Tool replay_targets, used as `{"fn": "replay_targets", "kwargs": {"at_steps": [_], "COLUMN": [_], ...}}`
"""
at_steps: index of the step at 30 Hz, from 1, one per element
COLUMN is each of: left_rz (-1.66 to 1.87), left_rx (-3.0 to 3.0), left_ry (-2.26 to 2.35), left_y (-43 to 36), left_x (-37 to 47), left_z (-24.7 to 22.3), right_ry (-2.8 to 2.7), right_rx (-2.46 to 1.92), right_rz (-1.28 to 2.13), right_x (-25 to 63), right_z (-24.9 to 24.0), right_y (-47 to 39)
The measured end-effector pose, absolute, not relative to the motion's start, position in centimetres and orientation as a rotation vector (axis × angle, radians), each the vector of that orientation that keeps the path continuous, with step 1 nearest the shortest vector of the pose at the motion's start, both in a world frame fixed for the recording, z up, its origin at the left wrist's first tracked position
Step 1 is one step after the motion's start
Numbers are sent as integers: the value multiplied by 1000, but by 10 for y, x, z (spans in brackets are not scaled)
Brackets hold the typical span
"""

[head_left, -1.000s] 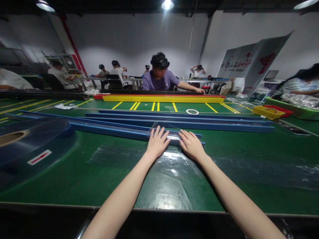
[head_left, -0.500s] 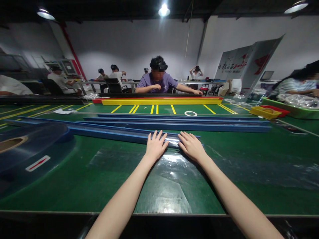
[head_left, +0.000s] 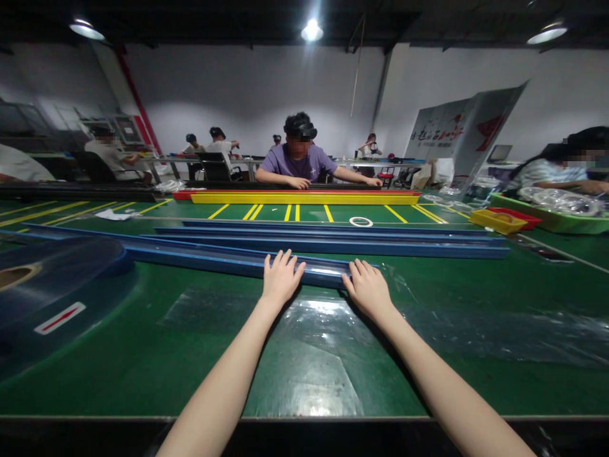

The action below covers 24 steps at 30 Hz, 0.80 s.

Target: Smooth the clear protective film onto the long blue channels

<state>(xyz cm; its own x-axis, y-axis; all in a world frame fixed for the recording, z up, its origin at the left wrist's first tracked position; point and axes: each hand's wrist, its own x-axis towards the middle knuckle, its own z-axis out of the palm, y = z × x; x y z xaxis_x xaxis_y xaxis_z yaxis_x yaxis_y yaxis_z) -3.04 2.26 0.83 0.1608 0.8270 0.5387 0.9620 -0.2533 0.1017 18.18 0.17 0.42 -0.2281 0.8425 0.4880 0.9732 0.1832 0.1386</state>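
Observation:
A long blue channel strip (head_left: 214, 255) lies slantwise on the green table, and a shiny surface shows inside it between my hands. My left hand (head_left: 281, 279) rests across it with fingers stretched and spread, thumb toward the right. On the strip's right end lies my right hand (head_left: 368, 289), its fingers apart and its thumb against the near wall. The undersides of both hands are hidden. Clear plastic film (head_left: 328, 317) is spread flat on the table in front of the strip.
More blue channel strips (head_left: 404, 246) lie behind. A large film roll (head_left: 90, 273) stands at left. Beyond are a white ring (head_left: 360, 222), yellow and red strips (head_left: 304, 198), and a co-worker in purple (head_left: 299, 162). Yellow tray (head_left: 497, 221) and green tray (head_left: 571, 221) are at right.
My hands have moved farther apart along the blue channel strip, the left one shifting left. The view has tilted slightly. The co-worker's hand across the table has lowered.

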Motion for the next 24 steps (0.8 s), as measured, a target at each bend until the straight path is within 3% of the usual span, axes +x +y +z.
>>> {"fn": "replay_targets", "kwargs": {"at_steps": [10, 24], "left_rz": [-639, -721], "left_rx": [-2494, -2349], "left_ry": [-1308, -1443], "left_y": [7, 5], "left_x": [4, 3], "left_z": [-1, 0], "right_ry": [-2237, -2186], "right_rx": [-1687, -1778], "right_rz": [-541, -513], "right_x": [177, 190], "right_z": [4, 3], "right_y": [-3, 0]}}
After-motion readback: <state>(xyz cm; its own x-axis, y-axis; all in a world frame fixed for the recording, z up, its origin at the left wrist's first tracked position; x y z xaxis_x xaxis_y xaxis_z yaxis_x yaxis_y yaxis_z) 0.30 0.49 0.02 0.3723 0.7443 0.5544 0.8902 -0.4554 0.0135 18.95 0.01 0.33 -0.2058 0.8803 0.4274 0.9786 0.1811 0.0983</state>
